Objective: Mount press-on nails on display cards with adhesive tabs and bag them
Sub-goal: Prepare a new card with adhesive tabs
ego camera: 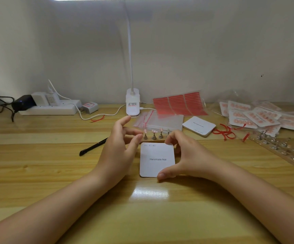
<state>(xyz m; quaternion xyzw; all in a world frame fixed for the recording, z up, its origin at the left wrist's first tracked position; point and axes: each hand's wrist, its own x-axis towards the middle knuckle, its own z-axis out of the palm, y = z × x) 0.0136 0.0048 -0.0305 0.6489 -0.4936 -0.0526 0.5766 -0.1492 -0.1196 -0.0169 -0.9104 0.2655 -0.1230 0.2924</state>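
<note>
Right hand (186, 155) pinches one white "Handmade Nail" display card (157, 159) mid wooden table (37, 164). Left hand (119, 148) loose, fingers relaxed, holding nothing. Four small metal nail stands (154, 135) sit just behind the card.

At frame centre a card (157, 159) is laid on the tabletop (54, 173); nail stands (153, 135) are placed just behind it, bagged cards (259, 117) at upper right.

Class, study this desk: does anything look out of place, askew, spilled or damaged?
Mostly tidy. Red peeled strips lie scattered on the desk right of the spare card stack, and one by the lamp cable. The bagged nail cards sit in a loose, overlapping heap.
</note>
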